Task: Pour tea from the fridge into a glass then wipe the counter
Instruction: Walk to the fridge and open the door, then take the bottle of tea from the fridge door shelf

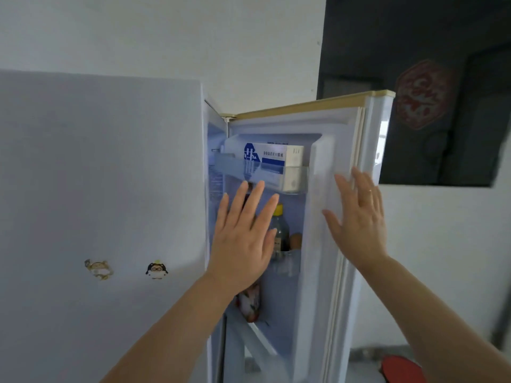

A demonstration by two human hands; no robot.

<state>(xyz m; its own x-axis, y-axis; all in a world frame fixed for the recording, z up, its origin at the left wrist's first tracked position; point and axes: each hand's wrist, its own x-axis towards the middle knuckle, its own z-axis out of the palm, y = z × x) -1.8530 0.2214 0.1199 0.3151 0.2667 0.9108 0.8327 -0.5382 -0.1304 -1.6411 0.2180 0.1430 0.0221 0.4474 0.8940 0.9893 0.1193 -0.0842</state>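
Observation:
A white fridge stands in front of me with its door [318,205] swung partly open to the right. My left hand [243,236] is raised with fingers spread in front of the gap and holds nothing. My right hand [359,217] lies flat, fingers apart, against the door's inner edge and seal. On the door's shelves I see a bottle with a yellow cap [279,230], partly hidden by my left hand, and a blue and white box [272,158] on the top shelf. No glass is in view.
The fridge's side panel [102,189] fills the left, with two small cartoon stickers [156,269]. A red and white packet [250,302] sits lower in the door. A dark window [442,106] is at upper right. A red round object [398,369] lies on a speckled surface at lower right.

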